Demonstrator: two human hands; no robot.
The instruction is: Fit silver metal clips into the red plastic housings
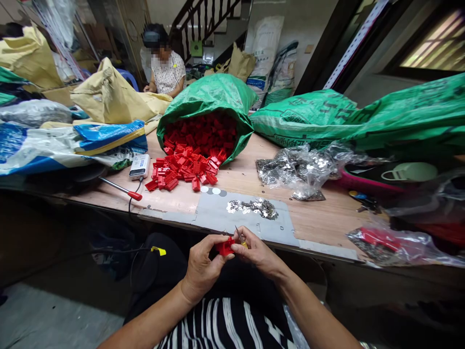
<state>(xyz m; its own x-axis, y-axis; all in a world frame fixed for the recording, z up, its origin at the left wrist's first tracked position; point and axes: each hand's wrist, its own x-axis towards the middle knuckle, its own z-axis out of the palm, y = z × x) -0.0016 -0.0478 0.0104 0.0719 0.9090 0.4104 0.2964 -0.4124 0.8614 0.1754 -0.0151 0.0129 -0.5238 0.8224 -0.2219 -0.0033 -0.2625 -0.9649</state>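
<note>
The left hand and right hand pinch a red plastic part between them; print on the green sack is too blurred to read.

We count one left hand, one right hand, one red piece between them, one screwdriver, and one seated co-worker.

No wording could be read anywhere in view. The green woven sack on the right bore large dark printed characters, too creased to make out, and the white sack by the back wall had blue and dark print, equally illegible. The blue-and-white bag showed only fragments of lettering, and the small white device had markings too tiny to read
</note>
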